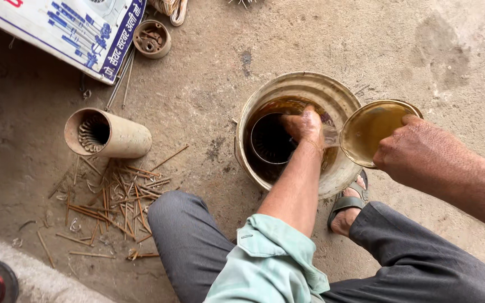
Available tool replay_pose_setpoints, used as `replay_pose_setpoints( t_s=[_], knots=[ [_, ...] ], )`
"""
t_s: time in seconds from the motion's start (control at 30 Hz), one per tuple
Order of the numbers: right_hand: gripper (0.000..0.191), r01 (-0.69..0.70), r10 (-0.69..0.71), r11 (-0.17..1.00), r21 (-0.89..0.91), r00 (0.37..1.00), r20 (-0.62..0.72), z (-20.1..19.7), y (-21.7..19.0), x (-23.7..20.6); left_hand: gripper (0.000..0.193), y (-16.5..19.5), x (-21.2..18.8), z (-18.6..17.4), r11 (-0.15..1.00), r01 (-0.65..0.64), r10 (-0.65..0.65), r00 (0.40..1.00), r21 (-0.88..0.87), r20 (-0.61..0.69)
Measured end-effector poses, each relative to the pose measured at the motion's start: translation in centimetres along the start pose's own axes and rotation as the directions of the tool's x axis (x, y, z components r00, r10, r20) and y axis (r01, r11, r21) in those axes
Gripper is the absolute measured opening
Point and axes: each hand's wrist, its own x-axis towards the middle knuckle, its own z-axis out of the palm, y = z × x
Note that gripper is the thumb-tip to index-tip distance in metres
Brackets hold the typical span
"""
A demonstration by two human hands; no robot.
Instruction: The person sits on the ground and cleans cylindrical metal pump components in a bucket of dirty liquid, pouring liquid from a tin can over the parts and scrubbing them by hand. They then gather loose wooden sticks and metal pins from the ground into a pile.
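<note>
Can [332,95] on floor: left hand [305,126] inside, gripping dark round part [270,140] (in brown liquid); right hand [416,151] grips lid [369,129].

1. You are dipping into a dull silver tin [332,98] stained amber-brown inside, around a dark ribbed cylinder [270,140].
2. You are tilting a lid [373,130] glazed golden-brown.
3. You are wearing a pale green sleeve [270,258], grey trousers [186,241] and a grey sandal [348,203].
4. Tan sticks [113,196] are lying beside a beige tube [120,136] near the grey concrete floor's [444,50] left edge.
5. A white board [68,28] is showing blue print at the top left corner.
</note>
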Motion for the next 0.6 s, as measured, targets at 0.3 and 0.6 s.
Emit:
replay_pose_setpoints(
  t_s=[0.3,0.6],
  knots=[
    [0.02,0.09,-0.094,0.995,-0.044,0.991,-0.1,0.9,-1.1,3.2,0.072,-0.6,-0.9,-14.2,0.166,-0.873,-0.372,0.375,0.458,0.849],
    [0.01,0.179,-0.184,0.983,-0.044,0.969,-0.162,1.1,-3.2,4.9,0.035,-1.2,-3.3,-13.4,0.08,-0.895,-0.154,0.425,0.44,0.892]
  ],
)
